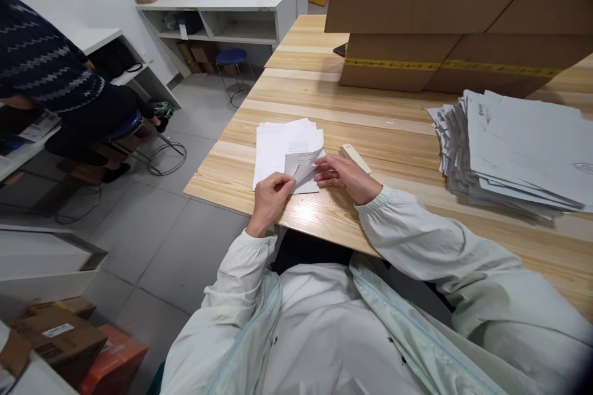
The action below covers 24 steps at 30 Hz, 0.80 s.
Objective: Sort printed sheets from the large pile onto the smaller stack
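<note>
A small stack of white paper sheets (269,148) lies near the front left corner of the wooden table. My left hand (271,197) pinches the lower corner of a printed sheet (303,157), which curls up off the stack. At the sheet's right edge is my right hand (345,176), its fingers apart; whether the fingertips touch the paper is hard to see. Just beyond that hand lies a small cream-coloured oblong object (356,158) with a dark mark on its end.
A tall, uneven pile of papers (523,148) stands on the table (389,126) to the right. Large cardboard boxes (393,65) rise at the back. A person in a patterned top (46,68) sits at the left. Cartons (60,339) and a blue stool (231,57) stand on the floor.
</note>
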Available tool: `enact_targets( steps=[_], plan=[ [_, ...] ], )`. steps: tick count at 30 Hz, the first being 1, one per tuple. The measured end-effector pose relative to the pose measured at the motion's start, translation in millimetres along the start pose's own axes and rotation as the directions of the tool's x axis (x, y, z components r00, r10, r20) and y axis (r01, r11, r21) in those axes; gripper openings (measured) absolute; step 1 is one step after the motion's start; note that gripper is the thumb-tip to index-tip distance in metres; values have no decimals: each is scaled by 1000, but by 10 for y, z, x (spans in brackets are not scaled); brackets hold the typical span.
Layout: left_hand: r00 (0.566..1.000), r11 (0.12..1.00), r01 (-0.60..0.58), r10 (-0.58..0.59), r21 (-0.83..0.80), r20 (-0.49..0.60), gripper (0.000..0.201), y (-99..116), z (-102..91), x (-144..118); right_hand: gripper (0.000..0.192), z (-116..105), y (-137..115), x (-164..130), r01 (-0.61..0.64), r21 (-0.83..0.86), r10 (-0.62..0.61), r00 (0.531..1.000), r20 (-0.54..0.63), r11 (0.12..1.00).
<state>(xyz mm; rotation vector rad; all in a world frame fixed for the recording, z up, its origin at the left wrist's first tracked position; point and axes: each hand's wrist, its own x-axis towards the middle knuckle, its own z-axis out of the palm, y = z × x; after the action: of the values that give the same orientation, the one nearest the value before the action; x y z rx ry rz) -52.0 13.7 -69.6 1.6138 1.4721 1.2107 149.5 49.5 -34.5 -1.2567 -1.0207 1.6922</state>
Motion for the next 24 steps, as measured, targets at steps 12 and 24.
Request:
enact_targets(
  steps=[12,24],
  plan=[
    [893,910,-414,409,9,-189,20,76,9,-286,39,-107,174,187,232,-12,-232,966,-111,973],
    [796,171,582,-320,-795,514,46,497,100,-404,42,-585,237,-859,343,-316,-350,936,37,884]
  ],
)
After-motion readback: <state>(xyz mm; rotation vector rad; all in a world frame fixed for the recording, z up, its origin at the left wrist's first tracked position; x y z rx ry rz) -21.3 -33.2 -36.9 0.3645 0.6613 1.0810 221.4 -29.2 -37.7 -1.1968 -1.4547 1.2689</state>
